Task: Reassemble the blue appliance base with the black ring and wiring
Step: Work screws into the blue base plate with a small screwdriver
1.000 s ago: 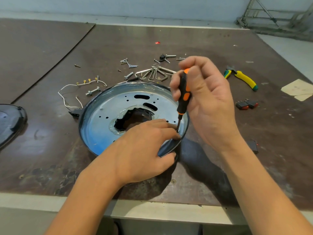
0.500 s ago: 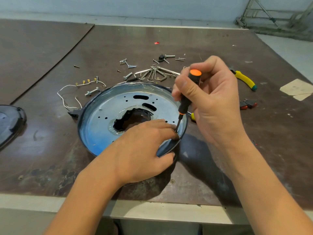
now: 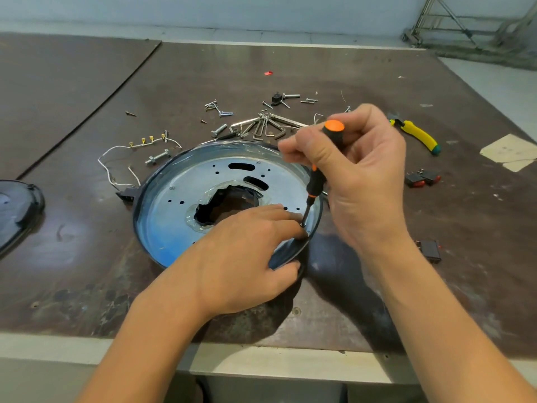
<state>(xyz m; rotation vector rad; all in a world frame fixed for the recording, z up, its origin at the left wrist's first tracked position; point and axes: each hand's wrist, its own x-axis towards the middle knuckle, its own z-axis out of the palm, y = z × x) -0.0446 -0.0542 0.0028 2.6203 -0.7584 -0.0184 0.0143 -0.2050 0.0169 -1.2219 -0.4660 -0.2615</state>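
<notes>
At centre frame, on the brown table [image 3: 72, 242], the blue appliance base [image 3: 174, 228] lies with its open face up. It is round, so it has no long axis. The black ring [image 3: 286, 255] runs round its rim. Inside is 1 metal plate with 2 oblong slots and 1 jagged hole in the middle.

Your left hand [image 3: 241, 257] grips the base's lower right rim, with the thumb curled under the edge and the fingers lying on the plate. Your right hand [image 3: 363, 181] is closed round 1 black-and-orange screwdriver [image 3: 316, 178]. Its long axis stands steep, with the orange cap toward the upper right. The tip is down at a screw just inside the rim, touching your left fingertips.

The white wiring [image 3: 142, 140], carrying 4 yellow terminals, lies just beyond the base at upper left. Behind the base lie 1 fan of hex keys [image 3: 264, 128] and scattered screws. At the right are 1 pair of yellow-handled pliers [image 3: 418, 135] and 2 red rocker switches [image 3: 422, 178].

The base sits back from the table's near edge. Bare tabletop lies to its left, up to a dark rounded part [image 3: 17, 207] at the frame's left edge.
</notes>
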